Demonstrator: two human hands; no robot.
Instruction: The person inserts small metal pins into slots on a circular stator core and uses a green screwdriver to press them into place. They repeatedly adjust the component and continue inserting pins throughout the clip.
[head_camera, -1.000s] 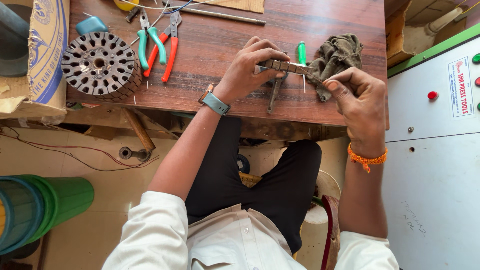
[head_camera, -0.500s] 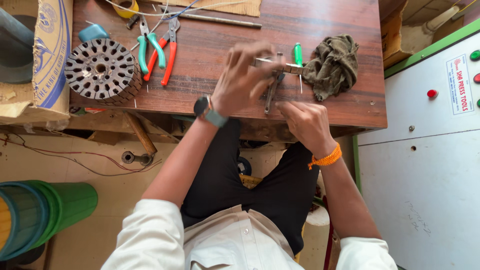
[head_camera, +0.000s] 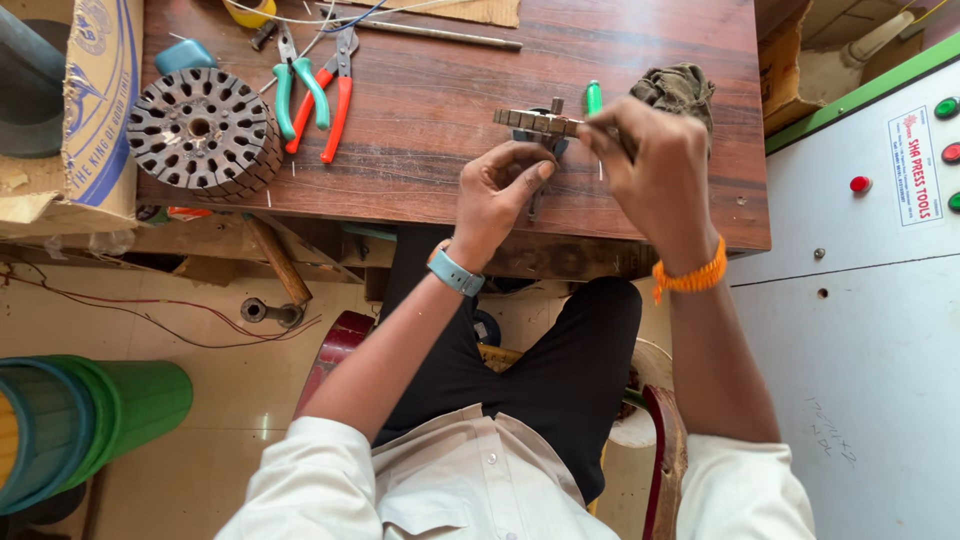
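hands meet over the near edge of the brown wooden bench (head_camera: 420, 150) in the head view, the only view there is. the left hand (head_camera: 497, 190) is curled, fingers folded under and thumb up against the underside of a small flat metal stack of plates on a short shaft (head_camera: 537, 122), which is lifted just above the bench top. the right hand (head_camera: 652, 160) pinches the right end of that same stack between thumb and fingertips, fingers narrow and closed on it. a teal wristwatch (head_camera: 455, 272) sits on the left wrist and an orange thread band (head_camera: 690, 275) on the right.

just behind the stack lies a green-handled screwdriver (head_camera: 594, 96), and beside it, partly hidden by the right hand, a crumpled olive-brown rag (head_camera: 678, 88). well apart to the left rests a round slotted steel core of stacked laminations (head_camera: 203, 130), with green-handled pliers (head_camera: 297, 85) and orange-handled pliers (head_camera: 335, 95) lying side by side just next to it. a long thin metal rod (head_camera: 440, 35) lies along the far edge. a white cabinet with coloured push buttons (head_camera: 880, 260) stands at the right, and a green plastic bucket (head_camera: 90, 420) sits on the floor at the left.
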